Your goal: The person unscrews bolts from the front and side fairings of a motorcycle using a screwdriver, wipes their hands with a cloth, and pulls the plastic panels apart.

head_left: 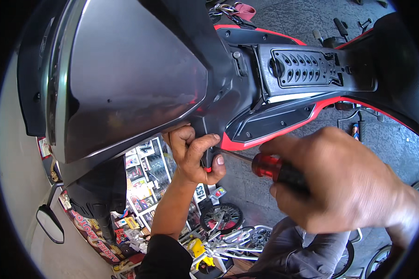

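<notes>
A scooter with dark plastic bodywork (139, 69) fills the upper part of the view. Beside the red-edged lower fairing (271, 128), my left hand (191, 156) has its fingers and thumb closed around a narrow black panel (208, 128). A small red spot shows between thumb and fingers. Closed around the black grip of a screwdriver (264, 165) is my right hand (339, 181). Its red collar and thin shaft point left, toward the panel close to my left hand's fingertips. The tip's contact point is too small to make out.
A ribbed black cover (307, 67) lies along the scooter's middle. A rear-view mirror (50, 224) hangs at lower left, near shelves of packaged goods (142, 186). A spoked wheel (221, 217) and a yellow part (198, 251) sit below, on the grey tiled floor.
</notes>
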Motion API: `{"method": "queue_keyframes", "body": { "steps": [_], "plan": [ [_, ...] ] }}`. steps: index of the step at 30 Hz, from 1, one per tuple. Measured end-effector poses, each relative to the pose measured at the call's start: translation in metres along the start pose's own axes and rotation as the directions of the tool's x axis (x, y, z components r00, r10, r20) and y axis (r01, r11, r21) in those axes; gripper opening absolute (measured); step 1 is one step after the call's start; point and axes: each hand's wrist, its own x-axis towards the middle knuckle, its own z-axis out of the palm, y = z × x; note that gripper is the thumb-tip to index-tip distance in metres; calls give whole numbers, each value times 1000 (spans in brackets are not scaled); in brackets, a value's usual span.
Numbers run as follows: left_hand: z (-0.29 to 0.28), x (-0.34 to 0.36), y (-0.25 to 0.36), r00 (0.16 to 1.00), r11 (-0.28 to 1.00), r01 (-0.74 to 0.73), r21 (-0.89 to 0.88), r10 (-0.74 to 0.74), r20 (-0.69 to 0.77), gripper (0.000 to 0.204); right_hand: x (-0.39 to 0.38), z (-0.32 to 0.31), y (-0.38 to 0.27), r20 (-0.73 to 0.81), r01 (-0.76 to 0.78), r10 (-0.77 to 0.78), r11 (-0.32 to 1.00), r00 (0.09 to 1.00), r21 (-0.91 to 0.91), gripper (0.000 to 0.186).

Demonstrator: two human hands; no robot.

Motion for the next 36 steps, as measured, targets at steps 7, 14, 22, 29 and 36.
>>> {"method": "queue_keyframes", "body": {
  "steps": [7, 14, 22, 29, 36],
  "plan": [
    [1, 4, 0, 1000, 1000, -17, -15, 17, -23, 30, -24, 26, 11, -505, 187, -134, 981, 852, 55, 37],
    [4, 3, 0, 1000, 1000, 11, -27, -11, -23, 33, -21, 29, 6, -558, 76, -96, 995, 825, -57, 53],
    [27, -16, 8, 900, 967, 241, -84, -255, -354, 72, -19, 37, 12, -600, 101, -124, 992, 791, -71, 60],
    [8, -10, 13, 970, 985, 168, 49, -156, -184, 60, -21, 36, 2, -521, 28, -15, 999, 853, 18, 62],
    [-4, -2, -5, 997, 994, -79, -81, 78, -13, 29, -21, 32, -15, -394, -122, 213, 962, 894, 242, 59]
  ]
}}
